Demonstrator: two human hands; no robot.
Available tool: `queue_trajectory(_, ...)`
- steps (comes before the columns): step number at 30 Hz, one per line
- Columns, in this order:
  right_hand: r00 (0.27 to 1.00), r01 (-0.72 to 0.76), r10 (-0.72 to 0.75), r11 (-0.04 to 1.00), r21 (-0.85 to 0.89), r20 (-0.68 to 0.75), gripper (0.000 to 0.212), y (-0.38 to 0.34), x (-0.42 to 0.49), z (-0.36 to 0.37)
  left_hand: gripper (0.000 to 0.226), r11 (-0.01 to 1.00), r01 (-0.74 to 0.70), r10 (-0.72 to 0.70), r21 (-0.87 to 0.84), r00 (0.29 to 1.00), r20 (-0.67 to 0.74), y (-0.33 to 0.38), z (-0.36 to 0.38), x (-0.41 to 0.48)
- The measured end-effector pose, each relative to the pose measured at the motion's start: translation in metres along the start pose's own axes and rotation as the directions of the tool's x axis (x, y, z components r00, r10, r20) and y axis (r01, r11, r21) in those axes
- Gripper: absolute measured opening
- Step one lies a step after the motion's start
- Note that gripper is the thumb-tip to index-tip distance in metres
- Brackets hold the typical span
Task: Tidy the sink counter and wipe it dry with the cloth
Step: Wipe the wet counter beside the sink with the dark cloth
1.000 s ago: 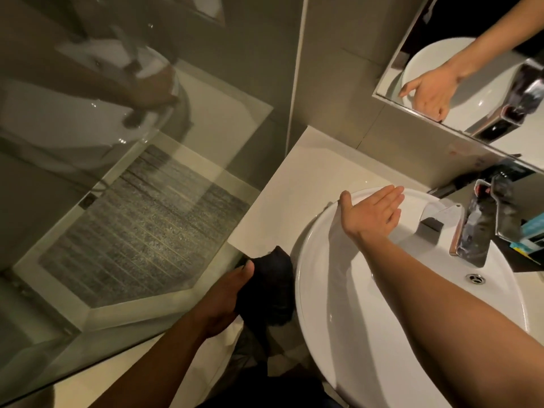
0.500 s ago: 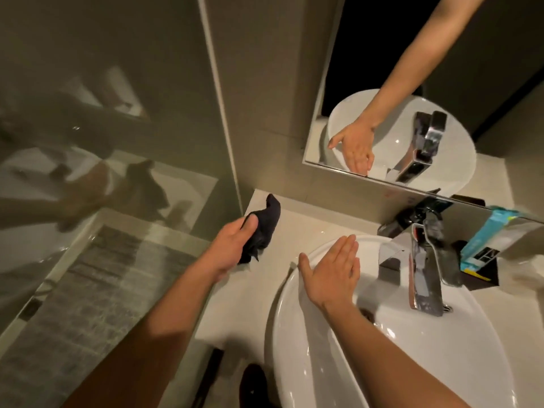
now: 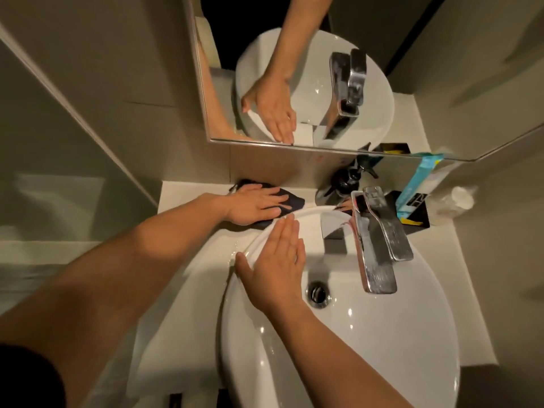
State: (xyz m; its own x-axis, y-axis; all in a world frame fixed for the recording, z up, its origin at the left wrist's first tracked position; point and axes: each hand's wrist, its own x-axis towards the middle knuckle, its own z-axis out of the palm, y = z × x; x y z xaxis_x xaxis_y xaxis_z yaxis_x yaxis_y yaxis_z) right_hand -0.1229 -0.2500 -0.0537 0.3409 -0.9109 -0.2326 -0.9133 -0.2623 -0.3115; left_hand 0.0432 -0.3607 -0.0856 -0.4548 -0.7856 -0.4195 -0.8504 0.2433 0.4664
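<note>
Left hand [image 3: 255, 205] presses flat, fingers spread, on the dark crumpled cloth [image 3: 290, 201]; right hand [image 3: 272, 265] lies open on the glossy round sink [image 3: 382, 334].

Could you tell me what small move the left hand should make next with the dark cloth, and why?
Probably slide the left hand forward along the white counter: it presses the dark cloth flat there, behind the white basin, where the right hand rests.

Pale counter [image 3: 188, 198] — basin [image 3: 382, 334], dark cloth [image 3: 290, 201]
</note>
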Motion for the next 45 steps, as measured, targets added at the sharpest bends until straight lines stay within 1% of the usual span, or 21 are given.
queue_trajectory(4,1.0,-0.007,0.007,1.0,-0.008,-0.012,0.106,-0.001,-0.002,-0.002,0.058,0.999,-0.041,0.041,-0.013,0.999,0.004,-0.009,0.011,-0.015)
queue_trajectory(7,1.0,-0.014,0.014,1.0,-0.009,-0.006,0.106,-0.001,-0.001,-0.001,0.059,0.999,-0.029,0.028,-0.041,0.999,-0.019,-0.01,0.019,-0.024)
queue_trajectory(12,1.0,-0.009,0.009,1.0,-0.021,-0.023,0.104,0.0,-0.002,0.0,0.055,0.994,0.009,-0.015,-0.108,0.998,-0.054,-0.01,0.034,-0.048)
queue_trajectory(16,1.0,-0.001,0.001,1.0,-0.003,-0.027,0.106,0.0,-0.003,0.0,0.053,0.985,0.06,-0.075,-0.161,0.993,-0.086,-0.002,0.049,-0.069)
queue_trajectory(20,1.0,0.003,-0.003,1.0,-0.03,-0.004,0.103,0.002,-0.003,-0.002,0.052,0.956,0.142,-0.178,-0.257,0.976,-0.126,0.002,0.072,-0.087)
queue_trajectory(23,0.998,0.015,-0.013,0.999,-0.029,0.057,0.104,0.005,-0.002,-0.006,0.052,0.938,0.185,-0.234,-0.294,0.961,-0.144,0.009,0.086,-0.103)
queue_trajectory(26,0.993,0.045,-0.047,0.999,0.017,0.107,0.093,0.012,-0.002,-0.015,0.053,0.92,0.214,-0.278,-0.328,0.946,-0.164,0.02,0.101,-0.122)
queue_trajectory(28,0.992,0.068,-0.074,0.995,0.068,0.097,0.083,0.016,-0.006,-0.021,0.054,0.901,0.241,-0.317,-0.36,0.933,-0.17,0.024,0.114,-0.133)
queue_trajectory(30,0.99,0.112,-0.119,0.99,0.084,0.082,0.079,0.018,-0.019,-0.022,0.06,0.879,0.267,-0.356,-0.394,0.919,-0.171,0.029,0.129,-0.144)
queue_trajectory(33,0.972,0.205,-0.214,0.975,0.089,0.097,0.081,0.019,-0.052,-0.014,0.078,0.835,0.301,-0.424,-0.46,0.885,-0.191,0.042,0.149,-0.16)
queue_trajectory(37,0.965,0.234,-0.251,0.956,0.178,0.078,0.08,0.025,-0.095,0.003,0.085,0.77,0.346,-0.516,-0.536,0.833,-0.202,0.063,0.18,-0.181)
queue_trajectory(38,0.964,0.237,-0.257,0.95,0.204,0.075,0.079,0.028,-0.104,0.004,0.083,0.757,0.356,-0.531,-0.547,0.823,-0.2,0.071,0.185,-0.186)
queue_trajectory(41,0.954,0.239,-0.278,0.932,0.272,0.114,0.079,0.041,-0.129,0.006,0.058,0.744,0.373,-0.558,-0.554,0.803,-0.209,0.1,0.193,-0.202)
queue_trajectory(42,0.949,0.238,-0.284,0.929,0.283,0.135,0.079,0.047,-0.135,0.006,0.054,0.743,0.381,-0.566,-0.55,0.796,-0.214,0.111,0.194,-0.207)
queue_trajectory(45,0.945,0.217,-0.279,0.926,0.309,0.172,0.078,0.065,-0.15,0.0,0.053,0.722,0.407,-0.605,-0.559,0.764,-0.225,0.134,0.207,-0.218)
